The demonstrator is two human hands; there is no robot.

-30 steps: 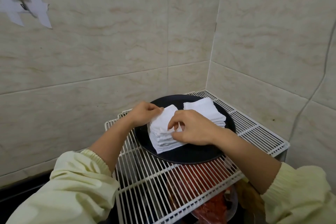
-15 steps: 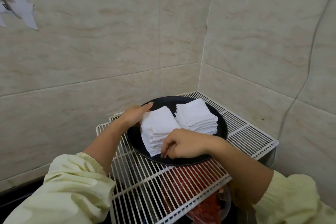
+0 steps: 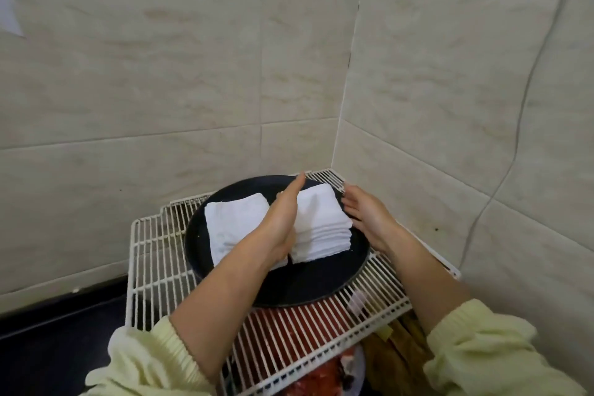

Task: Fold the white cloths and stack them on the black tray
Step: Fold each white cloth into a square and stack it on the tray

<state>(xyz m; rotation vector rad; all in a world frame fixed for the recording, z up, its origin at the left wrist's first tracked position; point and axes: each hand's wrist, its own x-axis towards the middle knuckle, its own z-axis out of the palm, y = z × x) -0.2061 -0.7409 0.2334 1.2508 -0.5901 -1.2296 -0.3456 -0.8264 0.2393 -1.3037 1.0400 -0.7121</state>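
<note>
From the head camera, looking down into a tiled corner, the black tray (image 3: pixel 308 286) sits on a white wire rack (image 3: pixel 154 254), and everything hangs off that tray. Two piles of folded white cloths lie on it side by side: the left pile (image 3: pixel 236 225) on the tray's left half, the right pile (image 3: pixel 321 225) on its right half, the two nearly touching at the tray's middle. The left hand (image 3: pixel 283 219) stands on edge in the seam between the piles, its fingers straight and together, flat against the right pile's inner side. The right hand (image 3: pixel 364 217) is over the tray's right rim, palm turned inward, fingers spread and relaxed at the pile's outer side; neither hand grips anything. I'd say she is squaring that pile between two flat palms so its layers line up, which suggests the folding is done and only tidying remains. Pale yellow sleeves (image 3: pixel 144 360) are pushed up on the near side of the tray. Something red (image 3: pixel 289 328) shows through the wires below the tray's near rim.
</note>
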